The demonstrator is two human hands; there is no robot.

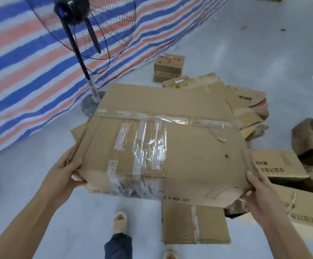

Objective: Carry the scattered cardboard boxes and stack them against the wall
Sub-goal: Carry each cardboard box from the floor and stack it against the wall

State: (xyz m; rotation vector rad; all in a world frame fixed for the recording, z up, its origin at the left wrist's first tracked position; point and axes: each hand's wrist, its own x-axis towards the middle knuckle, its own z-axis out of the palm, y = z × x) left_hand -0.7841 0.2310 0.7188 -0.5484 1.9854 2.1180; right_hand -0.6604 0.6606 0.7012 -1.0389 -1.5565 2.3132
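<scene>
Flattened brown cardboard box (170, 139), large, crossed with strips of clear packing tape and white labels: held off the pale grey concrete floor (245, 43) at its near edge by both hands, far edge tilted down toward the pile beyond. Left hand (66, 171): thumb lying on top of the near-left corner, fingers curled under the board and mostly hidden. Right hand (258, 191): thumb pressed on top at the torn near-right corner, fingers wrapped beneath; how they lie there cannot be told.

Second flattened cardboard sheet (195, 223), brown, two panels with a taped seam: flat on the floor directly beneath the held box, near the person's feet.

Heap of flattened and crushed brown cardboard boxes (245, 103): on the floor behind and right of the held box, partly covered by it.

Small closed brown carton (168, 67), possibly two stacked: upright on the floor just beside the hanging sheet, beyond the heap.

Open brown cartons with black printed lettering (282, 165): several, tipped on the floor at right, one just beside the right hand.

Blue, red and white striped woven tarpaulin (21, 71): hanging along the left, lower edge reaching the floor.

Black pedestal fan with wire cage (81, 21): pole rising from a round grey base (90, 107), base partly hidden by the held box's far-left corner.

Beige slippers (119, 221) and dark blue trouser leg (118, 245): bottom centre.
</scene>
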